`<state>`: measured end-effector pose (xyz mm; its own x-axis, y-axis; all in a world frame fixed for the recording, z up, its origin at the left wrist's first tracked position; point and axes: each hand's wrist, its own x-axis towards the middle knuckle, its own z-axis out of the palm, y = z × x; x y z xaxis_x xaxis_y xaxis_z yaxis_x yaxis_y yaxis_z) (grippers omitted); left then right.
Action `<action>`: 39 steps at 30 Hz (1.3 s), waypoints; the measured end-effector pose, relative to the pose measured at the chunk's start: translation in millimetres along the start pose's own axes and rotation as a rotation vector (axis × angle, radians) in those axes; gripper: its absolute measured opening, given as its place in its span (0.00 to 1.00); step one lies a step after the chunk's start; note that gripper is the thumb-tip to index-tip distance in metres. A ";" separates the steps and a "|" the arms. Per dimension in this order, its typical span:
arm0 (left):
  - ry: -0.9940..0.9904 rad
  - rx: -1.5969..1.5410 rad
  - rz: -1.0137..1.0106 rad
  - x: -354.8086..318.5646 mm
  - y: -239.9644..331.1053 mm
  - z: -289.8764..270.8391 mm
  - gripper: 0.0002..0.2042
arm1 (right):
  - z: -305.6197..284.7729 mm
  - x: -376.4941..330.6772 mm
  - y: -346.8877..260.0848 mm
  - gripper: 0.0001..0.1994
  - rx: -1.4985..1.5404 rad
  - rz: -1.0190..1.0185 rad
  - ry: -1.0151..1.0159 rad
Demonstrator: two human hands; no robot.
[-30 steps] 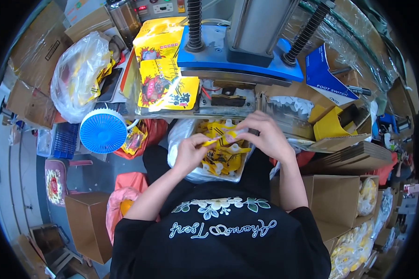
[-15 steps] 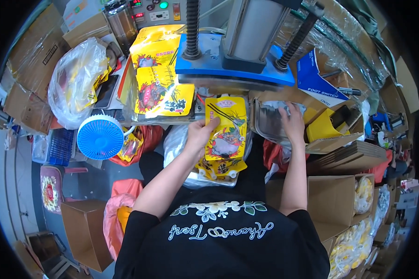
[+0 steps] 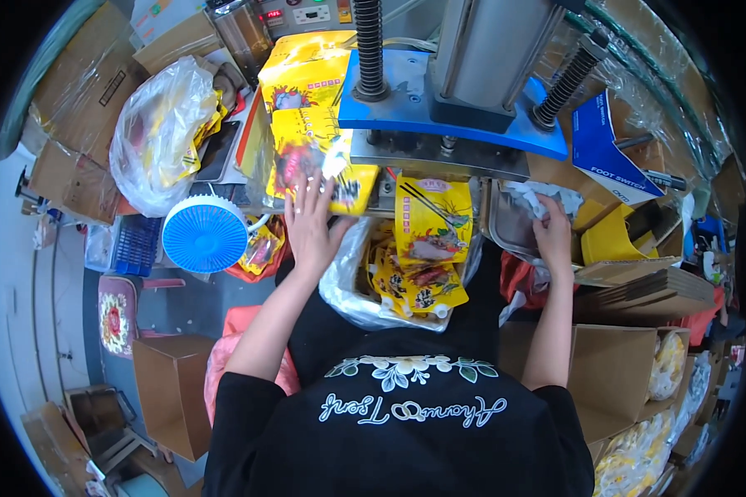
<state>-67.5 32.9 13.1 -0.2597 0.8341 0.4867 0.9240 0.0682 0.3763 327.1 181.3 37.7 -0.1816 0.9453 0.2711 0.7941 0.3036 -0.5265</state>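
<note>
My left hand point(image 3: 309, 225) lies with spread fingers on the lower edge of a stack of flat yellow printed pouches point(image 3: 300, 128) at the left of the bench. In front of me, a yellow pouch point(image 3: 433, 224) hangs with its upper end just below the front bar of a blue-topped press point(image 3: 464, 132); whether the bar touches it I cannot tell. Its lower end rests over more yellow pouches point(image 3: 414, 290) in a plastic-lined container point(image 3: 348, 290). At the right, my right hand point(image 3: 554, 236) touches a crumpled white cloth point(image 3: 547, 197) in a metal tray point(image 3: 510, 230), fingers loosely bent and apart.
A blue fan point(image 3: 204, 234) stands at the left edge, below a clear bag point(image 3: 162, 132) of pouches. On the right are a blue-and-white box point(image 3: 605, 153) and stacked flat cardboard point(image 3: 655, 294). An open carton point(image 3: 174, 393) stands at lower left.
My left hand has let go of the pouch at the press and moved left onto the stack. The right hand stays at the tray. The whole view has shifted somewhat.
</note>
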 end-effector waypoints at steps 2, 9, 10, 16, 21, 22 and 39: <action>0.026 0.029 0.062 -7.9 -10.2 -6.5 0.20 | -0.2 1.3 3.4 0.17 -0.024 -0.024 0.027; -0.146 -1.060 -0.477 -7.2 30.5 -37.1 0.04 | -8.6 -10.0 -6.6 0.13 0.223 0.163 0.140; -0.189 -1.160 -0.504 -10.4 47.8 -41.0 0.05 | -6.8 -10.8 -8.5 0.15 0.461 0.223 0.150; -0.393 -1.194 -0.587 -37.8 62.5 -1.0 0.07 | 8.4 -19.0 -76.0 0.11 0.857 0.059 -0.047; -0.271 -0.496 -0.185 -39.3 63.3 1.1 0.08 | 4.2 -23.6 -131.3 0.09 0.336 -0.442 -0.162; -0.276 -0.489 -0.181 -40.9 62.8 2.3 0.08 | 0.6 -23.2 -139.1 0.10 0.228 -0.532 -0.304; -0.504 -1.558 -0.930 16.1 100.0 21.5 0.11 | -11.1 11.4 -55.2 0.19 -0.204 -0.031 -0.013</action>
<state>26.7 64.9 41.7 -0.0981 0.9096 -0.4038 -0.5676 0.2822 0.7735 287.6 173.9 78.8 -0.2137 0.9378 0.2737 0.8888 0.3029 -0.3438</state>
